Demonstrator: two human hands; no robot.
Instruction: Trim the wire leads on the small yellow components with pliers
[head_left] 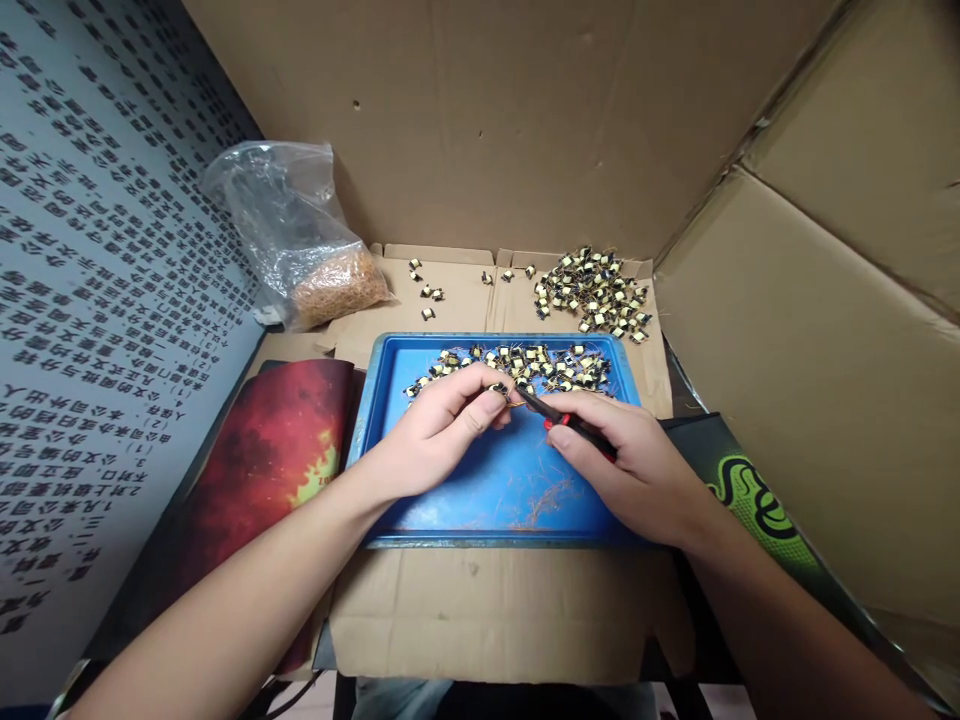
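Note:
My left hand (442, 425) pinches a small yellow-and-black wound component (500, 389) between thumb and fingers over the blue tray (487, 500). My right hand (630, 465) is closed around a black tool with red handles (570, 422), and its tip points at that component. A row of the same small components (525, 365) lies along the far side of the tray. Thin copper wire scraps (544, 500) lie on the tray floor near its front edge.
A larger heap of components (596, 290) and a few loose ones (427, 290) lie on cardboard behind the tray. A clear plastic bag of brown wire scraps (315, 260) stands at the back left. Cardboard walls rise behind and to the right. A red mat (277, 450) lies left of the tray.

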